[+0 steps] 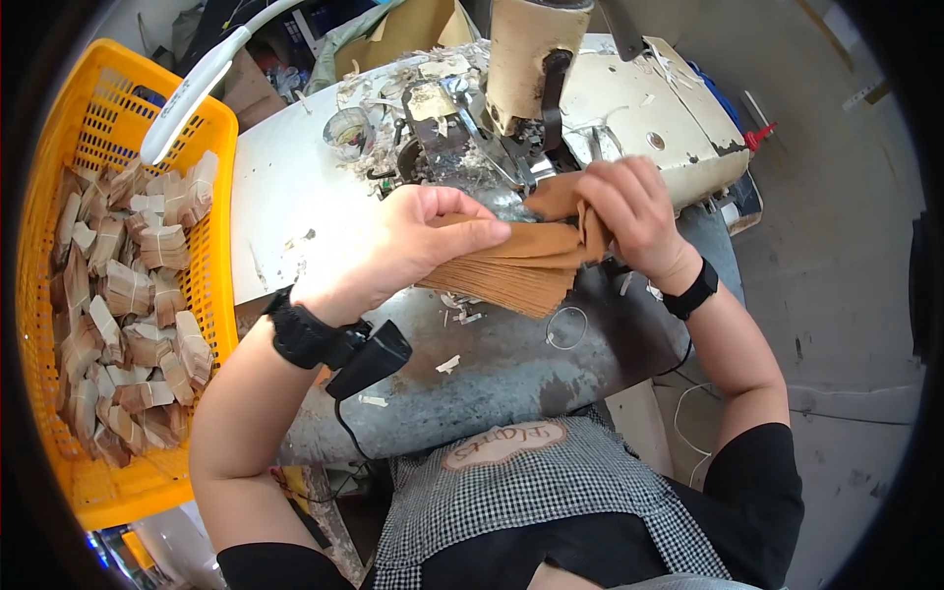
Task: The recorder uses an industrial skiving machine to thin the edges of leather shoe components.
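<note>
A thick stack of thin tan-brown pieces, leather or cloth, is gripped in my left hand, thumb on top. Its layers fan out toward me at the lower edge. At the stack's right end, my right hand has its fingers closed on a loose brown piece, which is bent up and folded over. Part of that piece is hidden behind the fingers. Just beyond both hands stands an old cream machine, with its working parts and scraps around it.
A yellow plastic basket on the left holds many pale bundles. Under the stack, a thin ring lies on the worn grey table. A white lamp arm reaches over the basket. A clear cup stands among scraps.
</note>
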Demonstrator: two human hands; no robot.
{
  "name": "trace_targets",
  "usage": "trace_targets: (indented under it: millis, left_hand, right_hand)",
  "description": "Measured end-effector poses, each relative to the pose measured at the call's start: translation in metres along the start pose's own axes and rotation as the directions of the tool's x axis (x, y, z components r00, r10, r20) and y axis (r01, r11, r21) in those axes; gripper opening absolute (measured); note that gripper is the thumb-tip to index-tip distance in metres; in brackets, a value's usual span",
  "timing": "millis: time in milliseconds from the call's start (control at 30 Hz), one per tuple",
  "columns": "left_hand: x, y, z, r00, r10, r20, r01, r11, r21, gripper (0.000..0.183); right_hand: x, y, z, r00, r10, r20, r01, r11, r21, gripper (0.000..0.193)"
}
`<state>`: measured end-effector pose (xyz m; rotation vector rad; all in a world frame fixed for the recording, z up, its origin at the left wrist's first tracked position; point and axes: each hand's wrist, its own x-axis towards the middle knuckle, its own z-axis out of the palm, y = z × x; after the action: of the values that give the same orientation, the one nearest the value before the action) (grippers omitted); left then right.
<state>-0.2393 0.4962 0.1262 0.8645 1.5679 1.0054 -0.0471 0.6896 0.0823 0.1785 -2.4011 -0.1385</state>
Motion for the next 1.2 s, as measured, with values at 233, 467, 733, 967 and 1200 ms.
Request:
trace_targets:
  millis: [233, 467, 733, 967, 1200]
  left_hand:
    - [-0.008, -0.006, -0.024, 1.0, -0.026, 0.004, 0.026, 0.999, -0.023, 0.022]
    - [0.011, 0.003, -0.002, 0.989, -0.119, -0.089, 0.129, 0.986, 0.109, 0.025]
    - [-0.004, -0.005, -0.022, 0.997, -0.044, -0.059, 0.043, 0.999, -0.01, 0.02]
    - [0.006, 0.007, -0.001, 0.995, -0.059, -0.077, 0.069, 0.989, 0.13, 0.025]
    - [-0.004, -0.002, -0.02, 0.999, -0.045, 0.004, 0.045, 0.998, 0.037, 0.02]
  right_hand:
    - [-0.024, 0.007, 0.0, 0.988, 0.108, -0.111, -0.065, 0.939, 0.338, 0.035]
    - [-0.001, -0.003, 0.001, 0.999, -0.04, -0.031, 0.041, 0.999, 0.026, 0.029]
    - [-0.024, 0.006, -0.004, 0.984, 0.126, -0.126, -0.085, 0.952, 0.293, 0.032]
    - [-0.002, -0.008, -0.004, 0.999, -0.05, -0.012, 0.051, 0.998, 0.047, 0.029]
    - [-0.011, 0.0, -0.004, 0.981, 0.102, -0.167, -0.058, 0.966, 0.252, 0.036]
